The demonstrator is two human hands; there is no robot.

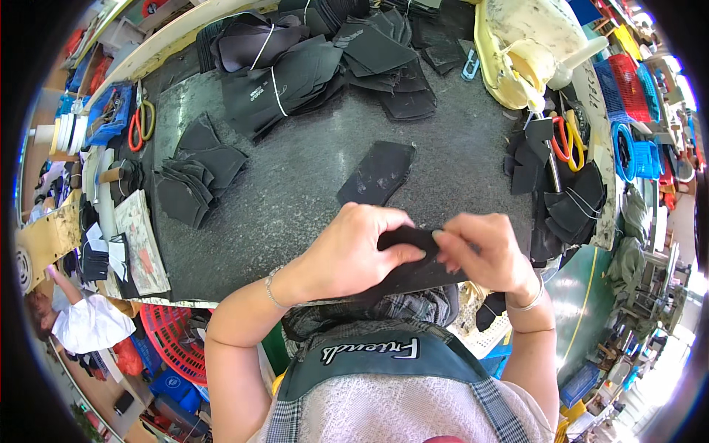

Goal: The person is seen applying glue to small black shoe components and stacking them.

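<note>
Left hand [358, 249] grips black piece [408, 235] between thumb and fingers; right hand [484, 247] pinches its right side, thumb and fingertips close together. Piece is bent, held at near edge of table [288, 184]. Flat piece [379, 172] lies just beyond hands. Pile [198, 177] at left; banded stack [292, 85] toward far side.

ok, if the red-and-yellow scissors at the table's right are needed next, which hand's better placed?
Right, probably. The right hand is nearer the scissors, on their side; the left hand would have to reach across. Both hands hold the black piece, so the left could keep it.
</note>
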